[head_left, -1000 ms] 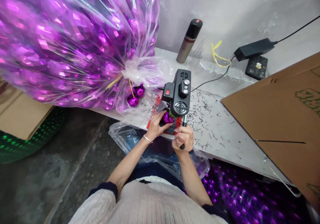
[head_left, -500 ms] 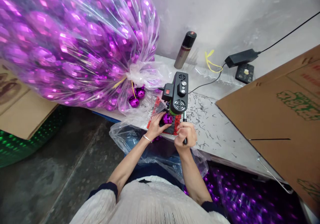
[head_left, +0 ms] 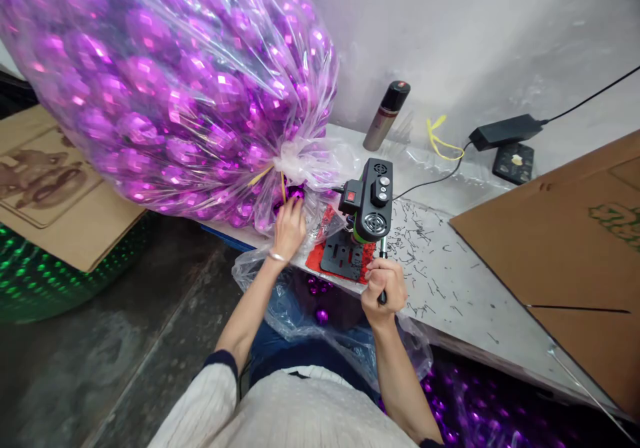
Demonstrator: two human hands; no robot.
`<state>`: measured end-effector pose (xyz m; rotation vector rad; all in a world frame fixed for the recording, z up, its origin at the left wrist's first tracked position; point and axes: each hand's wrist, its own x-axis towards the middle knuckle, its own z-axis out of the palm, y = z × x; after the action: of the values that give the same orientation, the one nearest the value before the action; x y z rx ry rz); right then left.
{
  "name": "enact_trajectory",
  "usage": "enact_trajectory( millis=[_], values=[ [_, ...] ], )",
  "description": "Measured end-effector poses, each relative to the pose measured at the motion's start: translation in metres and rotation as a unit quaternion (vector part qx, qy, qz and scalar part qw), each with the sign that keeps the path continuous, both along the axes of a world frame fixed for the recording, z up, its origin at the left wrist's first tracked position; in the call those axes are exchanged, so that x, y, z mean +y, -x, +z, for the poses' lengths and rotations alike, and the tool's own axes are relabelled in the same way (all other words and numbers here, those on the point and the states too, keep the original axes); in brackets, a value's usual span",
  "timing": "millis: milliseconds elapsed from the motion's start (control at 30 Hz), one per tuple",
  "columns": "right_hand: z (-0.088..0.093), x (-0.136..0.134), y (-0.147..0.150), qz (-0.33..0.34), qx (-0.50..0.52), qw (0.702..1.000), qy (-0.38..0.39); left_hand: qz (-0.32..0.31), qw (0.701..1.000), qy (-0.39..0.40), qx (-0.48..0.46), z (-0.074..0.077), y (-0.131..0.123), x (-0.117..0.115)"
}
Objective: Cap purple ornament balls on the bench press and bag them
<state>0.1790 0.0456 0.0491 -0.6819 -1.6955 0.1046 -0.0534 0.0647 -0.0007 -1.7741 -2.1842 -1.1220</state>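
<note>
My right hand (head_left: pixel 384 287) is wrapped round the black-handled lever (head_left: pixel 383 265) of a small black bench drill press (head_left: pixel 374 198). The press's slotted base plate (head_left: pixel 343 258) is bare under the head. At the mouth of the big clear bag, my left hand (head_left: pixel 290 229) has its fingers closed over a shiny purple ball, mostly hidden beneath them. Another faceted purple ball (head_left: pixel 297 193) shows just beyond the fingertips. Below the table edge, a loose purple ball (head_left: pixel 322 316) lies in an open clear plastic bag (head_left: pixel 277 311) in front of me.
A huge tied bag of purple balls (head_left: pixel 175 101) fills the left. A spray can (head_left: pixel 387 116), a power adapter (head_left: pixel 507 131) and a yellow tie (head_left: pixel 440 143) sit at the back. Dark shavings litter the table (head_left: pixel 445 281). A cardboard box (head_left: pixel 565 235) stands right.
My left hand has left the press and moved left to the balls at the bag mouth. The ball under the drill is gone from the plate. My right hand stays on the lever.
</note>
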Motion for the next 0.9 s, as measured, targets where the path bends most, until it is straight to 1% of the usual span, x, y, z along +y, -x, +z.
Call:
enact_trajectory(
  millis=[67, 133, 167, 233, 300, 367, 433, 500, 533, 567, 600, 633, 700, 733, 767, 800, 833, 867, 900],
  values=[
    [0.002, -0.001, 0.0, 0.0, -0.003, 1.0, -0.001, 0.056, 0.994, 0.089, 0.013, 0.009, 0.018, 0.034],
    [0.004, -0.001, 0.0, 0.001, -0.008, 1.0, 0.001, 0.086, 0.982, 0.165, 0.028, 0.015, 0.027, 0.058],
    [0.004, -0.001, 0.0, 0.001, -0.01, 1.0, 0.001, 0.094, 0.976, 0.193, 0.035, 0.016, 0.029, 0.066],
    [0.004, -0.001, 0.0, 0.0, -0.009, 1.0, 0.0, 0.096, 0.969, 0.221, 0.048, 0.018, 0.029, 0.076],
    [0.005, -0.001, 0.0, -0.001, -0.01, 1.0, -0.004, 0.087, 0.972, 0.213, 0.053, 0.018, 0.029, 0.077],
    [0.007, -0.001, 0.0, -0.002, -0.016, 1.0, -0.008, 0.067, 0.982, 0.172, 0.043, 0.018, 0.029, 0.069],
    [0.011, 0.0, 0.0, -0.004, -0.019, 1.0, -0.008, 0.033, 0.992, 0.122, 0.011, 0.019, 0.027, 0.053],
    [0.015, 0.0, 0.001, -0.005, -0.007, 1.0, -0.002, -0.011, 0.995, 0.083, -0.054, 0.018, 0.019, 0.03],
    [0.017, 0.001, 0.001, -0.005, 0.001, 1.0, 0.002, -0.038, 0.992, 0.069, -0.103, 0.016, 0.012, 0.017],
    [0.019, 0.001, 0.001, -0.005, 0.008, 1.0, 0.007, -0.068, 0.982, 0.057, -0.165, 0.014, 0.004, 0.005],
    [0.021, 0.002, 0.001, -0.006, 0.014, 1.0, 0.011, -0.1, 0.965, 0.048, -0.237, 0.01, -0.007, -0.006],
    [0.022, 0.002, 0.001, -0.007, 0.017, 1.0, 0.014, -0.131, 0.94, 0.042, -0.312, 0.006, -0.017, -0.015],
    [0.025, 0.003, 0.001, -0.01, 0.012, 1.0, 0.015, -0.178, 0.878, 0.04, -0.443, -0.006, -0.039, -0.029],
    [0.026, 0.003, 0.001, -0.012, 0.006, 1.0, 0.013, -0.187, 0.849, 0.043, -0.492, -0.012, -0.049, -0.034],
    [0.027, 0.003, 0.0, -0.014, -0.001, 1.0, 0.009, -0.186, 0.827, 0.046, -0.529, -0.017, -0.057, -0.037],
    [0.028, 0.003, 0.0, -0.015, -0.008, 1.0, 0.005, -0.178, 0.812, 0.048, -0.553, -0.022, -0.063, -0.038],
    [0.029, 0.003, 0.0, -0.015, -0.013, 1.0, 0.001, -0.166, 0.806, 0.05, -0.566, -0.026, -0.068, -0.039],
    [0.029, 0.003, 0.0, -0.014, -0.017, 1.0, -0.003, -0.154, 0.807, 0.051, -0.568, -0.029, -0.072, -0.039],
    [0.029, 0.003, 0.0, -0.013, -0.019, 1.0, -0.007, -0.145, 0.814, 0.053, -0.56, -0.031, -0.074, -0.039]
  ],
)
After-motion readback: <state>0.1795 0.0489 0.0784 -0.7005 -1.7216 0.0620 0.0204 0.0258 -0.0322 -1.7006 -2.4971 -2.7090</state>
